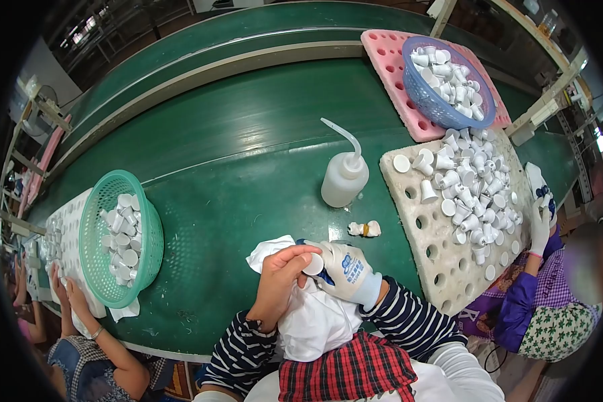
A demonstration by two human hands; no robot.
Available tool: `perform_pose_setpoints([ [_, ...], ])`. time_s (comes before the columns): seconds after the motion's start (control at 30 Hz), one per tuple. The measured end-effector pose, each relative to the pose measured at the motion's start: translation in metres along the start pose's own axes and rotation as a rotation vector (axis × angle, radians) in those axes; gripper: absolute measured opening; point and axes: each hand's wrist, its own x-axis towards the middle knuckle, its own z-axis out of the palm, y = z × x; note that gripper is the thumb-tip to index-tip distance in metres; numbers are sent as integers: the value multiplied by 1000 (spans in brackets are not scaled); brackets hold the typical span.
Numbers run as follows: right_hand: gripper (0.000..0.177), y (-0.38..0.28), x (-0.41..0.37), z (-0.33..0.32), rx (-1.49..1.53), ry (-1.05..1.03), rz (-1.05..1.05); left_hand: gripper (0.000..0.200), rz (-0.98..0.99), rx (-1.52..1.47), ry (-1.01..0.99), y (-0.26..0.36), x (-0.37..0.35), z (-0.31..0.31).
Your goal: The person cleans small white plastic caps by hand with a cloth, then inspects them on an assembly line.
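My left hand (279, 280) is bare, its fingers closed at the edge of a small white round-topped part (313, 264). On the other side, my right hand (345, 271), in a white glove with blue print, is closed around the same part. White cloth (318, 318) hangs beneath both hands, and some of it (269, 252) shows behind my left hand. Beyond the hands stand a clear squeeze bottle (345, 179) with a bent spout and a small white bundle (364, 229) with a yellowish band.
A green basket (153, 231) of white parts stands at the left. A holed foam board (419, 224) with many loose parts lies at the right, below a blue basket (422, 100) on pink foam (388, 63). Co-workers' hands (540, 224) (77, 298) show at both sides.
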Motion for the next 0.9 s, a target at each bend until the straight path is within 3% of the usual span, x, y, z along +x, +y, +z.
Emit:
perform_pose_setpoints([
  [0.27,51,-4,2,-4,4,-11,-27,15,-17,73,-56,-1,2,-4],
  [0.37,49,3,1,1,-4,-88,-8,19,4,45,-108,5,-1,1],
  [0.5,48,-2,2,-5,38,-37,26,25,24,30,-164,6,-3,3],
  [0.7,54,-6,4,-5,170,62,65,18,69,136,25,-4,-4,3],
  [0.8,56,-6,3,-4,215,111,85,21,86,-71,102,-3,-2,3],
  [0.9,55,-1,1,0,191,133,60,27,52,-39,-5,1,-3,-1],
])
